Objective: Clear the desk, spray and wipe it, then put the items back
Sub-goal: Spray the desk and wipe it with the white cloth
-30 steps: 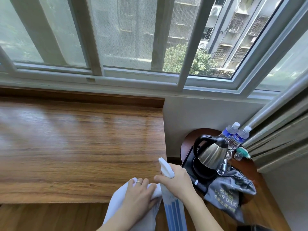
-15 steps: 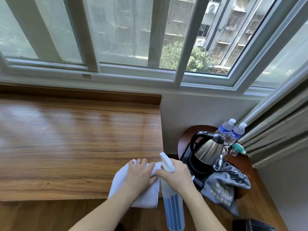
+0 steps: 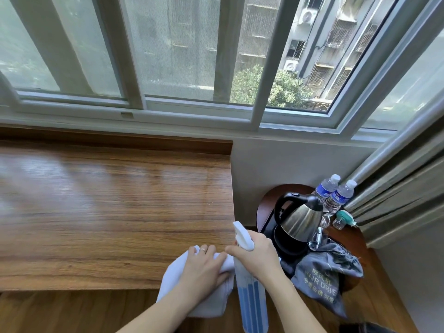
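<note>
The wooden desk [image 3: 108,207] stretches under the window with a bare, glossy top. My left hand [image 3: 204,265] lies flat on a white cloth [image 3: 173,280] at the desk's front right corner; part of the cloth hangs over the front edge. My right hand [image 3: 254,253] grips a spray bottle [image 3: 251,299] with blue liquid by its neck, its white nozzle [image 3: 241,234] pointing toward the desk. The bottle hangs just off the desk's right edge.
A round dark side table [image 3: 348,239] stands to the right. It bears a steel kettle [image 3: 300,219] on a black tray, two water bottles [image 3: 334,193], a small teal item [image 3: 343,218] and a grey hair-dryer bag [image 3: 324,277]. Curtains [image 3: 403,179] hang at the right.
My left hand has slid the white cloth up from below the front edge onto the desk's corner. My right hand has kept hold of the spray bottle.
</note>
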A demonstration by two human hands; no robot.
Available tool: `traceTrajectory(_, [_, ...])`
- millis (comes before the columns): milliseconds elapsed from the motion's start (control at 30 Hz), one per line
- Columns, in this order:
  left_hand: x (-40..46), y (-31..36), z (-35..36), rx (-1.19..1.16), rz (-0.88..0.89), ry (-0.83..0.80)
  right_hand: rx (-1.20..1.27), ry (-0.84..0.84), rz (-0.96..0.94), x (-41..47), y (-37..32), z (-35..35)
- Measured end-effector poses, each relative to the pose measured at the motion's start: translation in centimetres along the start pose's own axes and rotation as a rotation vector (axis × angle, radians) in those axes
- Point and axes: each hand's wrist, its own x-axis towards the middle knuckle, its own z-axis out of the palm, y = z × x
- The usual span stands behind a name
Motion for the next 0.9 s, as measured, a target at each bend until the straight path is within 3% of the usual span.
traceTrajectory(300, [4.8,-1.3,-0.1,0.04,-0.146,0.006,-0.021,-0.002,-0.069,0.4,0.2,-1.8])
traceTrajectory(633, [-0.4,3.7,1.0,-0.035,-0.101,0.007,-0.06,-0.045,-0.07,1.3,1.1,-3.3])
traceTrajectory(900, [1.1,3.4,0.5,0.021,-0.192,0.044,-0.076,-0.122,-0.12,2.2,1.4,-4.3])
